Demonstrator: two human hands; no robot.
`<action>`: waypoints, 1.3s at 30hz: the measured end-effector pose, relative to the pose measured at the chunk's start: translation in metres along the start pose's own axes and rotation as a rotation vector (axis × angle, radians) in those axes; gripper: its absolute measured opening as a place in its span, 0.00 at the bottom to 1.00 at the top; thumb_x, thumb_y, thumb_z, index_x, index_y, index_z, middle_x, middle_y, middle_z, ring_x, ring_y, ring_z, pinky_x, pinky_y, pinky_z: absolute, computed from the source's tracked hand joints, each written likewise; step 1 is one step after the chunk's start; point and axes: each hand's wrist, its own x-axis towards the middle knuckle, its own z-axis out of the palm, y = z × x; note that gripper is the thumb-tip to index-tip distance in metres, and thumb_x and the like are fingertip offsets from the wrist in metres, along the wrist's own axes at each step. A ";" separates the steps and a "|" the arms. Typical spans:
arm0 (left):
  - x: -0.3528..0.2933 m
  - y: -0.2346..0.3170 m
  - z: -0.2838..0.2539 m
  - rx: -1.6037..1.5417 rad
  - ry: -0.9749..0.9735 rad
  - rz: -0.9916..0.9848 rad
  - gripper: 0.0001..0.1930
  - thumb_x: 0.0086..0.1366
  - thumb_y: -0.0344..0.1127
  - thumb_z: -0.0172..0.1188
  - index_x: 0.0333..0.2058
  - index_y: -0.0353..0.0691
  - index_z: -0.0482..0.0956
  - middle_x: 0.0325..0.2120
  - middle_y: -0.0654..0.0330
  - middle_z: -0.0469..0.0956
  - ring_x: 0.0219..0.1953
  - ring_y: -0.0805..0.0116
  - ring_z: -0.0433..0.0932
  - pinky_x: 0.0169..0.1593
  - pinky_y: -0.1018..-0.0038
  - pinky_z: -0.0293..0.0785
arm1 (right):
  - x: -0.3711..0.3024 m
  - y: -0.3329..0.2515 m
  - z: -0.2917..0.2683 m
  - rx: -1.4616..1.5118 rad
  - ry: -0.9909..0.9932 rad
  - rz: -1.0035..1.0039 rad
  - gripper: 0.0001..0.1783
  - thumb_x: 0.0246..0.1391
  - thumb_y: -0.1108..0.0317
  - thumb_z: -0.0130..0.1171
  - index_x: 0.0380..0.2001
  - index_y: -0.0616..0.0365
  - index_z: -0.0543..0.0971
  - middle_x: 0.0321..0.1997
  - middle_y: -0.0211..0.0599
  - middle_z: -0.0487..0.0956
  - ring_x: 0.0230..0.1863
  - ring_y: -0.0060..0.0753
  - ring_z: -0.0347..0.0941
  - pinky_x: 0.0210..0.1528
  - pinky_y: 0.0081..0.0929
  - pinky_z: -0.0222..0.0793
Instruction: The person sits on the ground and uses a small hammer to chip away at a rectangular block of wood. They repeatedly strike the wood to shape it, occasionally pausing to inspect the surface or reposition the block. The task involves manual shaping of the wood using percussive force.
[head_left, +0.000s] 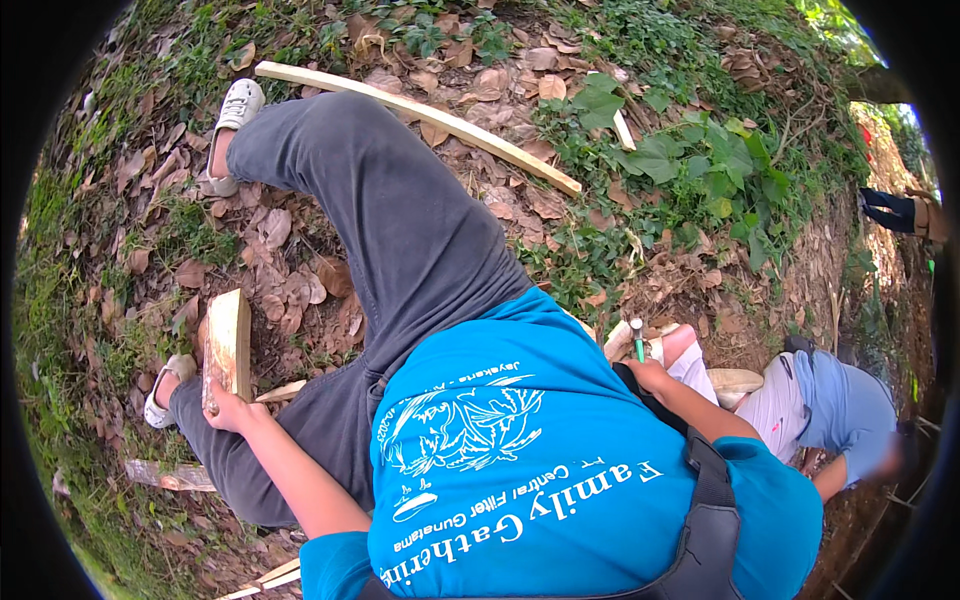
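Observation:
My left hand (231, 411) is closed on the near end of a short, thick wooden block (229, 345). The pale block lies beside my lower leg above the leaf-covered ground, and one face of it is stained brown. Out to the right, my right hand (650, 376) grips a hammer (639, 347) with a green handle and a small metal head pointing up. Part of that hand and its fingers is hard to make out.
A long wooden strip (425, 118) lies on dry leaves beyond my leg. Another board (170, 475) and thin strips (268, 580) lie at the left. A person in a blue shirt (850, 405) bends down at right, close to my hammer. Green plants (715, 160) grow behind.

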 end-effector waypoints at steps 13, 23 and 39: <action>-0.010 0.000 0.008 -0.181 -0.369 -0.235 0.24 0.71 0.43 0.53 0.58 0.32 0.69 0.53 0.50 0.77 0.50 0.56 0.80 0.51 0.61 0.81 | -0.025 -0.189 -0.022 -0.147 -0.125 -0.351 0.19 0.64 0.61 0.44 0.50 0.54 0.79 0.25 0.21 0.71 0.21 0.12 0.64 0.19 0.11 0.58; -0.003 -0.046 0.005 -0.054 -0.333 -0.637 0.29 0.69 0.55 0.51 0.63 0.46 0.67 0.58 0.56 0.71 0.53 0.56 0.73 0.52 0.56 0.73 | 0.139 -0.218 0.069 -0.588 -0.109 -0.887 0.23 0.46 0.79 0.53 0.43 0.43 0.86 0.46 0.41 0.82 0.47 0.44 0.79 0.50 0.36 0.72; 0.009 -0.090 -0.005 0.462 -0.221 -0.376 0.35 0.66 0.49 0.60 0.64 0.33 0.64 0.61 0.45 0.68 0.63 0.50 0.68 0.64 0.54 0.63 | 0.199 -0.332 0.107 -0.426 0.518 -1.004 0.29 0.42 0.60 0.75 0.50 0.56 0.82 0.63 0.36 0.73 0.56 0.43 0.75 0.58 0.37 0.70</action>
